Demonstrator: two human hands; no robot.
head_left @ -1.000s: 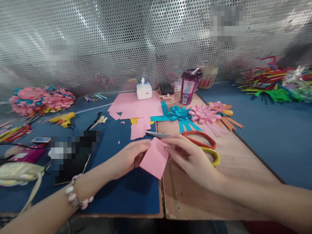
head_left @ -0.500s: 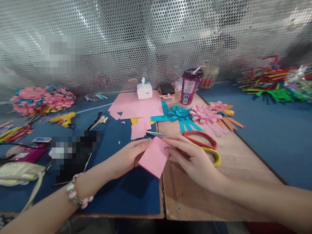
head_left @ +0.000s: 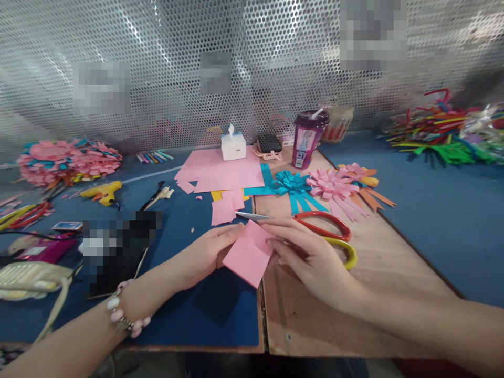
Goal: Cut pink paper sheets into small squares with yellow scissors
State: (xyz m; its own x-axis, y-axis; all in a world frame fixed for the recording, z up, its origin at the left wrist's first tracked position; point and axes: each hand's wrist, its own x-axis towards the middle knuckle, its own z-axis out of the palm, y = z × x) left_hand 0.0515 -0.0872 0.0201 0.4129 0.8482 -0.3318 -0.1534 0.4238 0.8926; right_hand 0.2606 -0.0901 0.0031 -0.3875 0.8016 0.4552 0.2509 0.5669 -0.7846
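A small square of pink paper (head_left: 249,254) is held between both hands above the table's front part, one corner tilted toward me. My left hand (head_left: 208,249) pinches its left edge, thumb on top, with a beaded bracelet (head_left: 118,312) on the wrist. At the opposite edge, my right hand (head_left: 311,257) grips the paper between thumb and fingers. Scissors with one red and one yellow handle (head_left: 325,223) lie just beyond and partly beneath my right hand, blades pointing left. Behind the hands rest cut pink paper pieces (head_left: 223,211).
A large pink sheet (head_left: 232,173) bears a tissue box (head_left: 233,147). Paper flowers, one blue (head_left: 291,184) and one pink (head_left: 331,181), lie near a purple cup (head_left: 309,139). To the left are a yellow glue gun (head_left: 103,192), a dark tablet-like object (head_left: 126,257) and a power strip (head_left: 31,278).
The hands and the pink square stay almost in place. The paper has shifted very slightly to the left, with the same grip.
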